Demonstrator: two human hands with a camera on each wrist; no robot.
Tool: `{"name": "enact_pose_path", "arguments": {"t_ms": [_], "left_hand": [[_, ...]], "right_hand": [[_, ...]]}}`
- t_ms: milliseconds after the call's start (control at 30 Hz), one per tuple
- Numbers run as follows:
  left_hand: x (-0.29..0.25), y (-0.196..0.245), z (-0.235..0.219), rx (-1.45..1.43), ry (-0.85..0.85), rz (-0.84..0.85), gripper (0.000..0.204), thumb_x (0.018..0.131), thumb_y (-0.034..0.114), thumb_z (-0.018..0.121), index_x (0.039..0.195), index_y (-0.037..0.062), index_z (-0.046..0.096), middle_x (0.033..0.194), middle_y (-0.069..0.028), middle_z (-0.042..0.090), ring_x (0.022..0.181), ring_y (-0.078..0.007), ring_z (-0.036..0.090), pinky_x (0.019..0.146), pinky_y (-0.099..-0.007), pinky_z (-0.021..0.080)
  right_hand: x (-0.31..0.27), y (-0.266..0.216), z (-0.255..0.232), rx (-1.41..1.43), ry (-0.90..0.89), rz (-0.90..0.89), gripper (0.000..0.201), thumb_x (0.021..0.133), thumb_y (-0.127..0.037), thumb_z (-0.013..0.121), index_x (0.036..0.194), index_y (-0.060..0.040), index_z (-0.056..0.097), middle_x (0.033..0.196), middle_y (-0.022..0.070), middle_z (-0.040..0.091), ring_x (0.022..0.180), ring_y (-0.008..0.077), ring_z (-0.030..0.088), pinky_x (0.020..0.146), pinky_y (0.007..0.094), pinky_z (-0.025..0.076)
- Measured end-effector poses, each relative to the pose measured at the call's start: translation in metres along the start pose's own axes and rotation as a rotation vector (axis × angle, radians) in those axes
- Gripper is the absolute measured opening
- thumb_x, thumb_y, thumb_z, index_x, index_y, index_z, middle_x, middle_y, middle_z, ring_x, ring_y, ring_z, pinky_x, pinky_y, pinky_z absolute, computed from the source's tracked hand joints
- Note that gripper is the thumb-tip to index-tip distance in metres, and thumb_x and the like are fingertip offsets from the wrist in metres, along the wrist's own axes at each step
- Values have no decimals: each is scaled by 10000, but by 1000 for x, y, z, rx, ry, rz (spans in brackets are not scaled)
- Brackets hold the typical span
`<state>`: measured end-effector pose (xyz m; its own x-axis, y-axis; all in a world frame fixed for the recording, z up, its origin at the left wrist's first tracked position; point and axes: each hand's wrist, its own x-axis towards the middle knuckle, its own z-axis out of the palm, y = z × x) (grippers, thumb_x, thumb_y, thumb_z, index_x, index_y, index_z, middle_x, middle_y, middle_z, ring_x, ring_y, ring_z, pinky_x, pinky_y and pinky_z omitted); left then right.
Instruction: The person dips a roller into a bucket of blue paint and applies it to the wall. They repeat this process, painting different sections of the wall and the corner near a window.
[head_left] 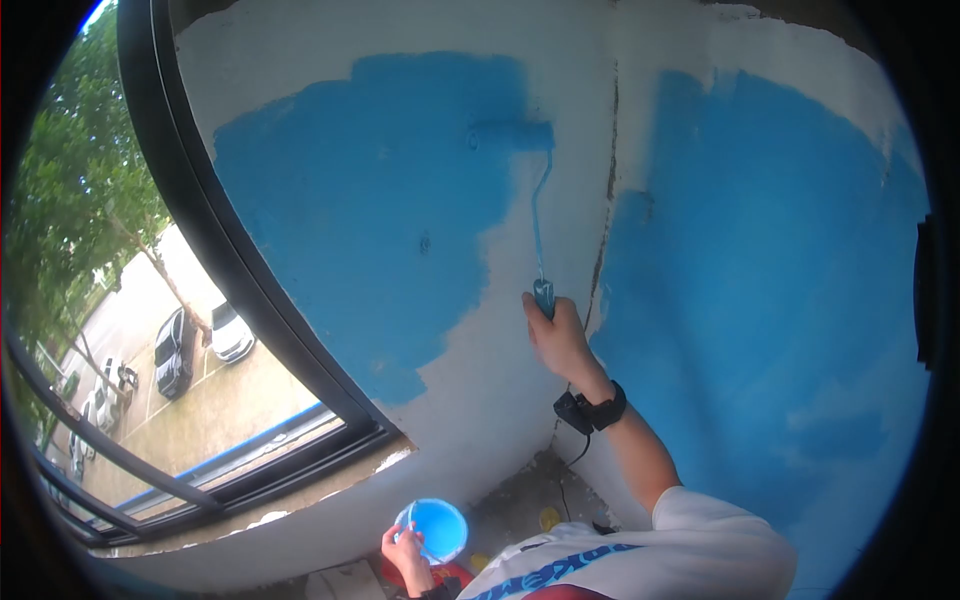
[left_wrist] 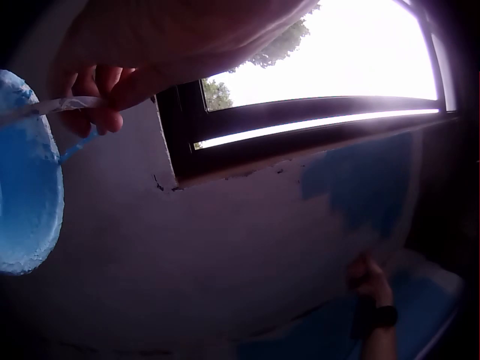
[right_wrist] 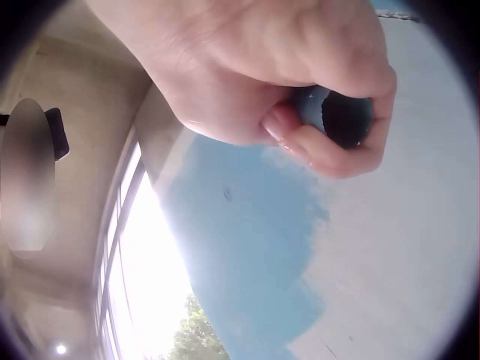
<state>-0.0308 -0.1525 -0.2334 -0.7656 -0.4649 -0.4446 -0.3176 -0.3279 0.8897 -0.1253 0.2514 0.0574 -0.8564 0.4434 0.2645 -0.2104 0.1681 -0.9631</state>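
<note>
The right hand [head_left: 562, 343] was curled round the grip [head_left: 543, 297] of the paint roller [head_left: 512, 136], whose sleeve lay against the partly blue wall [head_left: 350, 200]. Lower down, the left hand [head_left: 405, 552] pinched the paint bucket [head_left: 465, 530] by its bail handle [left_wrist: 79, 103] with bent fingers.

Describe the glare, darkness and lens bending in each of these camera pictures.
Head view: wide-lens distortion bows the window frame, and the corners fall to black; left wrist view: the window is blown out while the left hand sits in dim shadow; right wrist view: the window is again washed white, but the right hand is well lit, with dark corners around.
</note>
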Motion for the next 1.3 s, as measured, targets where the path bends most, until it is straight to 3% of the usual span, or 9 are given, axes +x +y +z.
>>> {"name": "enact_pose_path", "arguments": {"t_ms": [167, 367, 467, 600, 767, 900, 1100, 1300], "left_hand": [[1, -5, -3, 79, 10, -27, 290, 872, -31, 588, 1119, 65, 471, 881, -150, 693, 601, -167, 608, 478, -278, 492], [8, -12, -8, 55, 29, 16, 306, 859, -63, 553, 1136, 37, 473, 883, -159, 693, 588, -160, 605, 455, -250, 458], [6, -6, -6, 55, -10, 27, 341, 842, -85, 544, 1163, 13, 483, 884, -168, 691, 578, -158, 605, 443, -240, 451], [-1, -1, -1, 73, 1, 46, 311, 826, -97, 549, 1127, -23, 531, 858, -167, 675, 568, -143, 595, 459, -238, 444], [-1, -1, -2, 48, -1, 59, 298, 830, -99, 554, 1119, -27, 542, 856, -157, 676, 572, -146, 600, 463, -240, 448], [5, 3, -1, 32, -15, 52, 324, 843, -87, 563, 1156, -14, 522, 863, -156, 680, 582, -159, 611, 460, -240, 455], [3, 2, -3, 31, -24, 45, 341, 825, -97, 557, 1155, -19, 521, 863, -161, 676, 596, -174, 620, 472, -250, 467], [0, 5, -2, 39, -3, 18, 357, 798, -105, 549, 1147, -28, 539, 873, -167, 674, 613, -188, 633, 480, -258, 483]], "right_hand": [[-48, 79, 12, -48, -41, 109, 469, 995, -260, 529, 623, 13, 441, 474, 64, 410, 448, 161, 365, 476, 381, 316], [-85, 116, 22, -128, -8, 119, 423, 991, -245, 536, 675, 23, 451, 510, 91, 396, 501, 169, 338, 504, 374, 329], [-69, 96, 16, -108, -10, 82, 424, 992, -237, 534, 668, 22, 448, 512, 93, 392, 497, 164, 340, 503, 375, 325], [-28, 33, 1, -146, 28, -47, 439, 992, -223, 539, 652, 36, 437, 496, 78, 356, 469, 150, 308, 472, 379, 295], [8, -38, -7, -148, 22, -56, 453, 992, -219, 539, 640, 44, 429, 493, 68, 336, 453, 146, 283, 459, 379, 275], [24, -53, 3, -95, 23, -105, 461, 991, -222, 540, 635, 45, 421, 494, 71, 339, 446, 156, 277, 458, 380, 271], [-1, -7, 26, -90, 33, -118, 462, 986, -221, 542, 627, 39, 414, 495, 72, 339, 462, 168, 299, 478, 384, 292], [-56, 74, 36, -99, -40, 41, 430, 989, -230, 536, 654, 17, 426, 518, 67, 383, 498, 153, 326, 498, 374, 320]]}}
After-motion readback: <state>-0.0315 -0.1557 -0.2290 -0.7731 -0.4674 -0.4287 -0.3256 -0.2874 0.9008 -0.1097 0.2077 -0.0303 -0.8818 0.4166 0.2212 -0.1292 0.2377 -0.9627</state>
